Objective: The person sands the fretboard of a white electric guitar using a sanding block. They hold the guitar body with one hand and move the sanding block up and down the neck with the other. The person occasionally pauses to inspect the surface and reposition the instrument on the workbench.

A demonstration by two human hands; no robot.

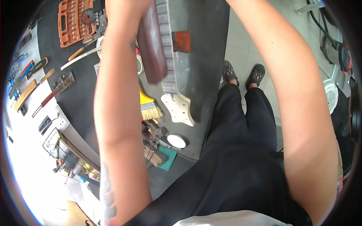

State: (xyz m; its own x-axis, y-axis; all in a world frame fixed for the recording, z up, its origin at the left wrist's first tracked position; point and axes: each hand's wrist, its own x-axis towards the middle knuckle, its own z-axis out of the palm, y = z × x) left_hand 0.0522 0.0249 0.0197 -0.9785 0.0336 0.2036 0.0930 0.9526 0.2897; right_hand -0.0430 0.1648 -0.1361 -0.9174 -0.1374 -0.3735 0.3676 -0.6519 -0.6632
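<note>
Both of my forearms reach up past the top edge, so neither hand shows. My left forearm crosses over the dark workbench; my right one passes above the floor beside it. Between them lies a guitar neck with metal frets, its pale headstock pierced by several holes and pointing towards me. A long dark reddish-brown block rests along the left side of the neck, partly behind my left forearm. Near the neck's right side sits a small orange-brown block. What my hands touch is out of sight.
Left of the headstock is a wide brush with pale bristles. Closer lie a round white piece, a green cutting mat and cluttered tools. An orange socket case stands at the far left, with files and a wire brush nearby.
</note>
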